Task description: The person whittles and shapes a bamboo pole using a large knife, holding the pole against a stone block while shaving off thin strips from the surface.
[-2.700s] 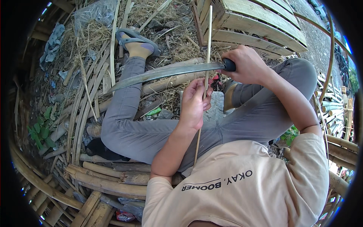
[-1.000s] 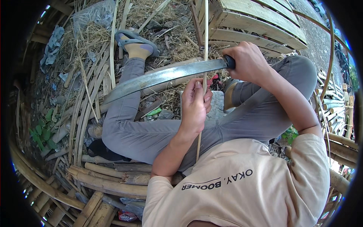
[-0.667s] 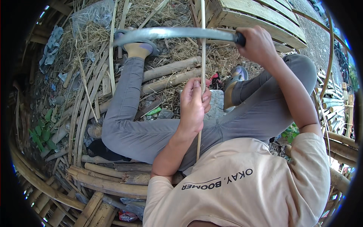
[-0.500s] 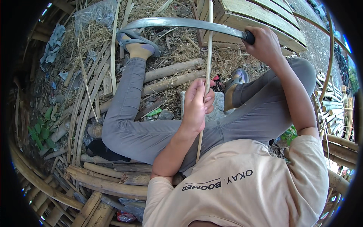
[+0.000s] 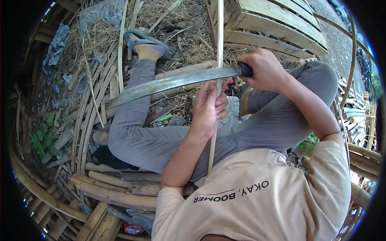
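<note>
From the head view, I am gripping a thin bamboo strip (image 5: pixel 217 48) with my left hand (image 5: pixel 209 110), fingers closed around it, so that it is standing upright in front of my knees and staying steady against the blade. My right hand (image 5: pixel 263 70) is clamped on the dark handle of a long curved knife (image 5: pixel 169 83), with the blade lying across the strip just above my left hand, edge against the bamboo. My left forearm is rising straight toward the strip; my right arm is bending over my raised knee. Beyond the strip, a slatted bamboo crate (image 5: pixel 273 24) is sitting among the straw.
</note>
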Tool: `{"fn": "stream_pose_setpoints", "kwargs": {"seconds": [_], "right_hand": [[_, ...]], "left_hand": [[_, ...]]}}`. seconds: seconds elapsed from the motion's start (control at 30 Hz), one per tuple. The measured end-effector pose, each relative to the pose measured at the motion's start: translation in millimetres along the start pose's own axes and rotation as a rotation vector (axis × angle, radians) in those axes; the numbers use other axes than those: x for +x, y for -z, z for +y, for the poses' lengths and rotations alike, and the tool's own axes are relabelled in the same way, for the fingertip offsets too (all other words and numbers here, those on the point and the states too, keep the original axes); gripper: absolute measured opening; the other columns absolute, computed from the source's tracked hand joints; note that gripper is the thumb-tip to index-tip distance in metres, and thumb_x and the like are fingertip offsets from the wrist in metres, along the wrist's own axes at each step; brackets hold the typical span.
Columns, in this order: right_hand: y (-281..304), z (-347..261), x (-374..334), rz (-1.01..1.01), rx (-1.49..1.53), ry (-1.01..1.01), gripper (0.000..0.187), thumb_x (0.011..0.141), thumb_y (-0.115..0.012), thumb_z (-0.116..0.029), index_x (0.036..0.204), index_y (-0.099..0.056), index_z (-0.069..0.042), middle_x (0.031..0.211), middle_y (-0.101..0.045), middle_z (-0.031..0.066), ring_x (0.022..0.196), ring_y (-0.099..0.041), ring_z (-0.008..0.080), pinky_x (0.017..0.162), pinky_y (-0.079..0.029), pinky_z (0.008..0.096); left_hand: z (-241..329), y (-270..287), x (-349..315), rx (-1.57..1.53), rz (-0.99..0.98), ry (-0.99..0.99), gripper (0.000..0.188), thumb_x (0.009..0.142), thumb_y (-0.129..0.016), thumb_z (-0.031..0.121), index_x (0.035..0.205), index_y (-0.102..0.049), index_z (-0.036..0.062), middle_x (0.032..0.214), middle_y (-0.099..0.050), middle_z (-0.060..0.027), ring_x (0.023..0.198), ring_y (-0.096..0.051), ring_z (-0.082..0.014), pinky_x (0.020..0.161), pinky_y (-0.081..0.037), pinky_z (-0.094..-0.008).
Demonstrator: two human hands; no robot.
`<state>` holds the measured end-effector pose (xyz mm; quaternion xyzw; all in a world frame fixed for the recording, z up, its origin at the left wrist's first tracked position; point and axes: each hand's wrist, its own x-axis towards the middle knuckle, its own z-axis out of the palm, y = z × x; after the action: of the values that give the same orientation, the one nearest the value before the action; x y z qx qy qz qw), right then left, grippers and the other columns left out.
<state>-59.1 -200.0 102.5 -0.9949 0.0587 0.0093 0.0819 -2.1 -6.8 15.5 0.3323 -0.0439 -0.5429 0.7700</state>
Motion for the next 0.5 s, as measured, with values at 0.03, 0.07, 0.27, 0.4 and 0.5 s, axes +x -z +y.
{"fn": "stream_pose_setpoints", "kwargs": {"seconds": [0.03, 0.07, 0.27, 0.4, 0.5], "right_hand": [[-1, 0, 0, 0.002, -0.013, -0.006, 0.020, 0.062, -0.072, -0.014, 0.080, -0.068, -0.006, 0.066, -0.063, 0.0179, 0.071, -0.065, 0.0393, 0.067, -0.052, 0.0476], [-1, 1, 0, 0.004, -0.014, -0.007, 0.020, 0.062, -0.072, -0.014, 0.080, -0.068, -0.006, 0.066, -0.063, 0.0179, 0.071, -0.065, 0.0393, 0.067, -0.052, 0.0476], [-3, 5, 0, 0.048, -0.090, -0.032, 0.022, 0.060, -0.073, -0.016, 0.080, -0.069, -0.007, 0.064, -0.063, 0.0157, 0.070, -0.065, 0.0375, 0.066, -0.052, 0.0463], [-7, 10, 1, 0.089, -0.123, -0.020, 0.023, 0.061, -0.073, -0.017, 0.081, -0.069, -0.008, 0.065, -0.065, 0.0149, 0.070, -0.066, 0.0363, 0.066, -0.053, 0.0459], [0, 23, 6, 0.141, -0.136, -0.101, 0.022, 0.063, -0.073, -0.017, 0.084, -0.070, -0.008, 0.068, -0.065, 0.0160, 0.071, -0.066, 0.0364, 0.068, -0.053, 0.0461]], "left_hand": [[0, -1, -1, -0.001, 0.007, 0.003, 0.035, 0.107, -0.040, 0.037, 0.108, -0.054, 0.0054, 0.067, -0.031, 0.0074, 0.051, -0.027, -0.0003, 0.042, -0.023, -0.0166], [-1, -2, -2, 0.000, 0.005, 0.003, 0.035, 0.107, -0.040, 0.037, 0.108, -0.054, 0.0054, 0.067, -0.031, 0.0074, 0.051, -0.027, -0.0003, 0.042, -0.023, -0.0166], [-2, -5, -2, -0.080, -0.075, 0.028, 0.035, 0.107, -0.039, 0.037, 0.108, -0.054, 0.0058, 0.067, -0.029, 0.0071, 0.051, -0.024, -0.0006, 0.043, -0.022, -0.0164], [-3, -5, -1, -0.089, -0.063, 0.031, 0.035, 0.107, -0.038, 0.037, 0.108, -0.054, 0.0057, 0.067, -0.029, 0.0070, 0.051, -0.024, -0.0004, 0.043, -0.022, -0.0163], [-3, -4, -3, -0.090, -0.083, 0.022, 0.035, 0.108, -0.037, 0.037, 0.108, -0.054, 0.0058, 0.067, -0.029, 0.0071, 0.051, -0.025, -0.0003, 0.043, -0.023, -0.0159]]}}
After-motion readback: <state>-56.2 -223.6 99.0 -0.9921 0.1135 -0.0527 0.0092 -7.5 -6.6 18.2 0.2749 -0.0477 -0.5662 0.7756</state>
